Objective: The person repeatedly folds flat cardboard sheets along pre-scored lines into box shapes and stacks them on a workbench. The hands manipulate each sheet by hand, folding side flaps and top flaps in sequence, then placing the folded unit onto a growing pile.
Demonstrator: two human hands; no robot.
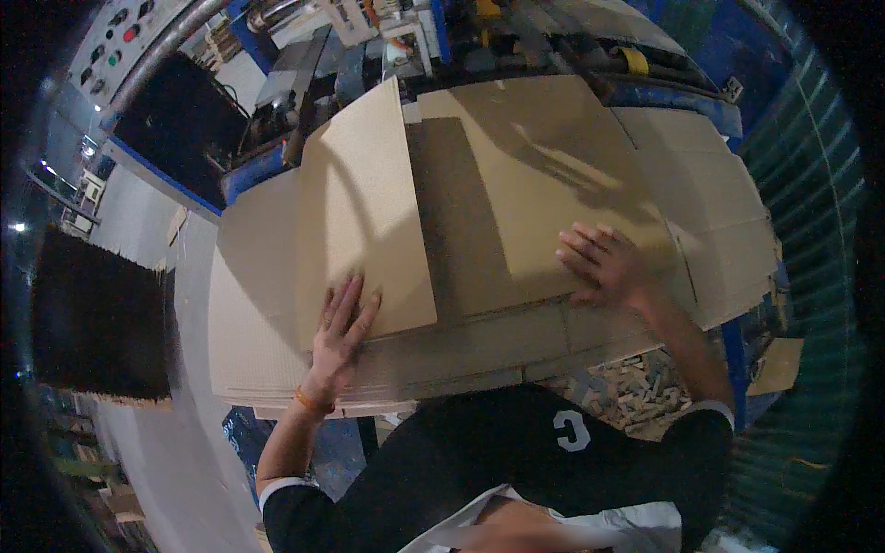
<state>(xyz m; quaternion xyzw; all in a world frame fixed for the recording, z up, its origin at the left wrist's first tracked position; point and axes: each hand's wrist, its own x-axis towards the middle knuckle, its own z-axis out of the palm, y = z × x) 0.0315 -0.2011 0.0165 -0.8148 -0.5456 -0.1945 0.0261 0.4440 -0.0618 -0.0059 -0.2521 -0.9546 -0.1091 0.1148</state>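
A brown cardboard sheet point(539, 138) lies before me, its left panel point(373, 207) folded over and slightly raised along its inner edge. My left hand point(339, 332) rests with spread fingers on the near end of that panel. On the right part of the sheet, near its front right corner, my right hand point(604, 265) is laid with its fingers stretched out and slightly blurred. Neither hand grips anything. Under the sheet are larger flat cardboard sheets point(253, 267), stacked, their edges showing at the front and both sides.
A blue machine with rollers point(479, 60) stands at the far edge of the cardboard. To the far left is a control panel point(115, 46) with buttons. Cardboard scraps point(627, 392) lie below on the right. A dark stack point(101, 313) stands at left, a green corrugated wall point(802, 212) at right.
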